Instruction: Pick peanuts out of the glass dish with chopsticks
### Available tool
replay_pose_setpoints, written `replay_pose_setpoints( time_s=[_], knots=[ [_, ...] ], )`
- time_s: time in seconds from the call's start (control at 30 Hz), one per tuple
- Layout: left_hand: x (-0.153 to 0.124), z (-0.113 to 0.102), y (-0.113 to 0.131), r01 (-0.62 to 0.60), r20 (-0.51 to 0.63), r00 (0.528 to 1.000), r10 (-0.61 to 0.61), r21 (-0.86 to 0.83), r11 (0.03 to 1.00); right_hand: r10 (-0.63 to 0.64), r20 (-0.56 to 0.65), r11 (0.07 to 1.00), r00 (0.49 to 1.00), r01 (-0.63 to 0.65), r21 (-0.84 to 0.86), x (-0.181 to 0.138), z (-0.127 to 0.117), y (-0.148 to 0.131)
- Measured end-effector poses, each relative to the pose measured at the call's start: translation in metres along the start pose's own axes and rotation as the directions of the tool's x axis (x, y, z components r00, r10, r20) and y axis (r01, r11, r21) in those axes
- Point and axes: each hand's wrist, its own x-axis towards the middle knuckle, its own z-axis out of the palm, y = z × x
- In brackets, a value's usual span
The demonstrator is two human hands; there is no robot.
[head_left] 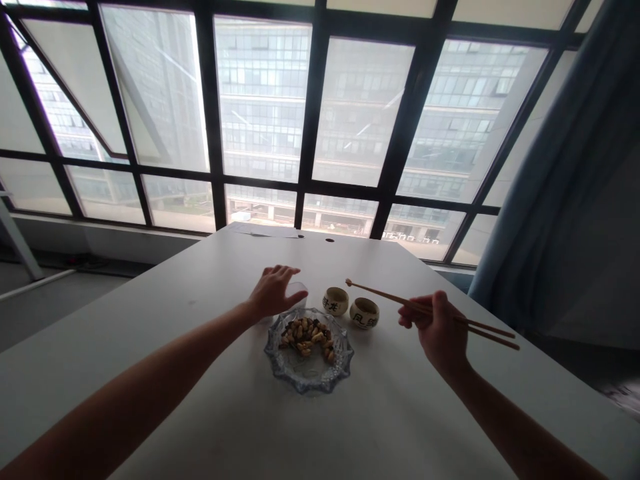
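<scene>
Slanting centre-right, thin brown wooden chopsticks (387, 295) are gripped by the right hand (443, 328); the left hand (271, 291) is half-opened, grip unclear.

Two cups (335, 303), two chopsticks (385, 294), one bowl (305, 371)

Head view, forward-down over table (225, 427) (windows (263, 100) beyond).

The bowl (309, 382) looks like clear glass to me, glossy and heavily ridged, under rough, dry nuts (300, 330). The chopsticks (385, 293) look like smooth wood; the small cups (365, 319) seem ceramic. The bench (395, 413) is smooth, with a faint sheen. The curtain (555, 173) is matt cloth, softly folded beside glass panes (260, 100).
</scene>
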Motion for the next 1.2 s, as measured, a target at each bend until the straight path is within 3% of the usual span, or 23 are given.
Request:
replay_pose_setpoints(
  time_s=[0.13,0.27,0.37,0.5,0.67,0.87,1.03,1.2],
  knots=[
    [0.046,0.033,0.039,-0.016,0.293,0.956,0.009,0.023,1.000,0.026,-0.060,1.000,0.998,-0.026,0.001,0.010,-0.008,0.003],
    [0.078,0.057,0.058,0.033,0.528,0.848,-0.053,0.048,0.998,0.037,-0.061,0.999,0.997,-0.037,-0.004,0.014,-0.013,0.005],
    [0.089,0.062,0.064,0.081,0.622,0.777,-0.099,0.057,0.995,0.053,-0.059,0.999,0.997,-0.053,0.010,0.016,-0.016,0.007],
    [0.086,0.062,0.065,0.110,0.572,0.816,-0.088,-0.004,0.994,0.037,-0.073,0.999,0.997,-0.037,0.003,0.018,-0.017,0.011],
    [0.078,0.062,0.065,0.047,0.509,0.860,-0.008,-0.063,0.997,0.025,-0.058,0.999,0.998,-0.028,-0.039,0.015,-0.016,0.014],
    [0.074,0.059,0.067,0.017,0.477,0.879,0.021,-0.074,0.997,0.029,0.011,0.993,1.000,-0.028,-0.111,0.005,-0.012,0.022],
    [0.072,0.059,0.067,0.027,0.468,0.884,0.009,-0.069,0.997,0.060,0.208,0.981,0.976,-0.019,-0.195,-0.001,-0.010,0.034],
    [0.073,0.056,0.068,0.059,0.487,0.873,-0.037,-0.031,0.998,0.017,0.196,0.980,0.980,0.023,-0.200,-0.002,-0.005,0.021]
  ],
)
